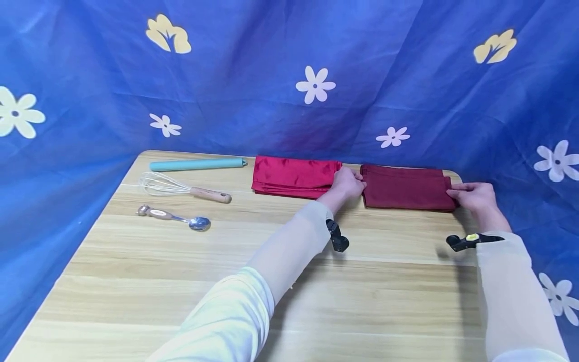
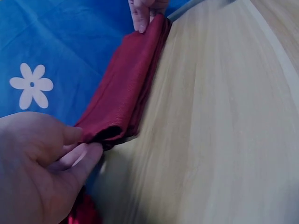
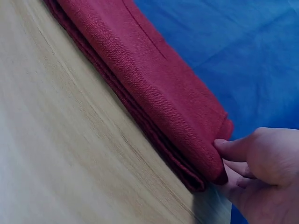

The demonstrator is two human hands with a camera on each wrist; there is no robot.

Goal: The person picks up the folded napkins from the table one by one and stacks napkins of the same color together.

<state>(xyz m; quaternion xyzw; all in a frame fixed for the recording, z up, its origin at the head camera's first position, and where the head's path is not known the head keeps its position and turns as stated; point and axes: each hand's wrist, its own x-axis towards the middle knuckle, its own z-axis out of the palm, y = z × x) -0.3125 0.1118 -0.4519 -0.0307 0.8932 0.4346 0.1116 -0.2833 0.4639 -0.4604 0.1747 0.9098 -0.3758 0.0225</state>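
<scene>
A folded dark maroon cloth (image 1: pixel 404 188) lies along the back right of the table, its layers stacked flat. My left hand (image 1: pixel 347 183) pinches its left end between thumb and fingers, as the left wrist view shows at the folded edge (image 2: pixel 110 133). At the opposite end, my right hand (image 1: pixel 477 197) pinches the right edge, with the thumb on top and fingers beneath in the right wrist view. Just left of my left hand is a shiny red folded cloth (image 1: pixel 294 173), partly covered by that hand.
On the wooden table (image 1: pixel 384 301), a teal stick-like roll (image 1: pixel 196 164), a whisk (image 1: pixel 210 194) with a wooden handle and a metal spoon (image 1: pixel 199 223) lie at the left. A blue flowered curtain (image 1: pixel 253 75) hangs right behind the table's back edge.
</scene>
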